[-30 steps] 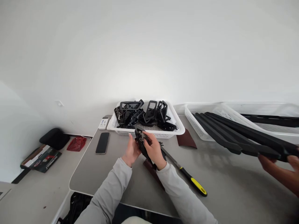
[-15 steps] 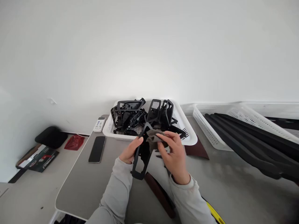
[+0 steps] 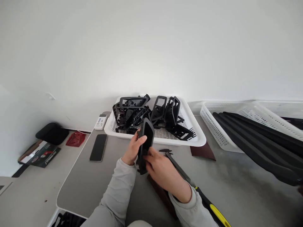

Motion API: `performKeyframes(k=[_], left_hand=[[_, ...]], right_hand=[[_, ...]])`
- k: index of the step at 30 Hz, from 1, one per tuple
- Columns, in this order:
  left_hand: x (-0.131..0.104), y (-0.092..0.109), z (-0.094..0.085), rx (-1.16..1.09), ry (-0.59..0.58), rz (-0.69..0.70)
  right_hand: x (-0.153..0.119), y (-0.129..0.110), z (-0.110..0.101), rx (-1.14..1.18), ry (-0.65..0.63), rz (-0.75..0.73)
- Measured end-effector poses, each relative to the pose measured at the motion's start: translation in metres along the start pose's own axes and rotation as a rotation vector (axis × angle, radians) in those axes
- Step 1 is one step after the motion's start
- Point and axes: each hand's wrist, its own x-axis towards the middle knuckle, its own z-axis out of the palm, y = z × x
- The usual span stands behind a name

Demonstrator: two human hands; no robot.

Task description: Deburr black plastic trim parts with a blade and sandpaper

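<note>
My left hand [image 3: 134, 148] grips a black plastic trim frame [image 3: 148, 130] by its left side, thumb across the near face. The frame stands tilted above the table, in front of the white basket. My right hand [image 3: 163, 171] is closed at the frame's lower opening. Its fingertips are hidden inside, so what they pinch there does not show. Under my right forearm lies a file [image 3: 182, 171] with a black and yellow handle. A dark brown curved strip [image 3: 162, 195] rests on the table below the frame.
Several black plastic parts fill a white basket [image 3: 200, 138]. A reddish-brown sheet [image 3: 204, 152] lies by its right corner. A phone [image 3: 98, 147] and a white device [image 3: 100, 122] are at left. Long black strips [image 3: 255, 142] stick out of another white basket [image 3: 213, 126] on the right.
The frame has turned more edge-on. My right hand has moved down from its upper part to its lower opening; the folded grey-brown piece it held is now out of sight. More of the file shows.
</note>
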Motion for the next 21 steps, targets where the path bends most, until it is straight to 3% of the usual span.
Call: performKeyframes(k=[3,5,7,10,12,16,21], left_hand=[[-0.001,0.0,-0.003,-0.104,0.011,-0.058],[-0.001,0.0,-0.006,-0.191,-0.016,-0.145],[-0.001,-0.001,-0.008,-0.256,-0.035,-0.197],[-0.002,-0.002,-0.008,-0.229,-0.139,-0.199],[-0.004,-0.003,-0.005,-0.162,-0.237,-0.214],[-0.007,-0.004,0.002,-0.02,-0.305,-0.191],[-0.008,-0.006,0.007,0.027,-0.212,-0.082]], right_hand=[[-0.003,-0.004,-0.01,0.164,-0.133,-0.072],[-0.005,0.001,-0.02,0.333,-0.067,-0.065],[-0.006,0.008,-0.029,0.457,0.177,0.017],[-0.005,0.013,-0.031,0.413,0.609,0.188],[-0.002,0.012,-0.025,0.299,0.743,0.227],[0.004,0.006,-0.008,0.165,0.711,0.196],[0.006,0.005,-0.001,0.247,0.561,0.116]])
